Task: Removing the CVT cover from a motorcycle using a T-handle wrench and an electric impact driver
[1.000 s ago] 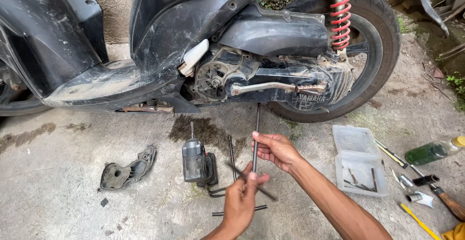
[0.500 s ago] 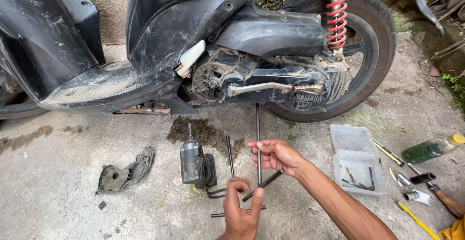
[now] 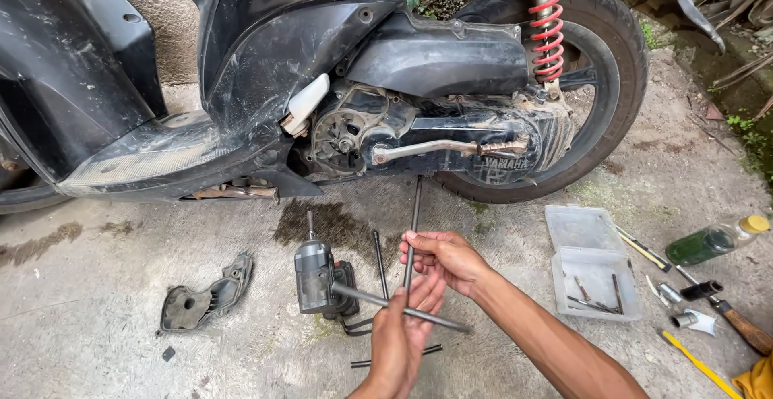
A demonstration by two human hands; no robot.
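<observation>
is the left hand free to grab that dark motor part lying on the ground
Probably not as it stands: the left hand holds a long metal rod. The motor part lies just left of it on the concrete with nothing between, so only the full grip hinders.

Outdoors in flat daylight, the ground is a rough grey concrete floor (image 3: pixel 97 343), cracked and dusty, with a dark oil stain (image 3: pixel 330 222) near the centre and a smaller brown stain (image 3: pixel 36 246) at nine o'clock. A pale rendered wall (image 3: pixel 153 20) rises at eleven o'clock. At two o'clock lie dirt, dry leaves and green weeds (image 3: pixel 745 129).
</observation>
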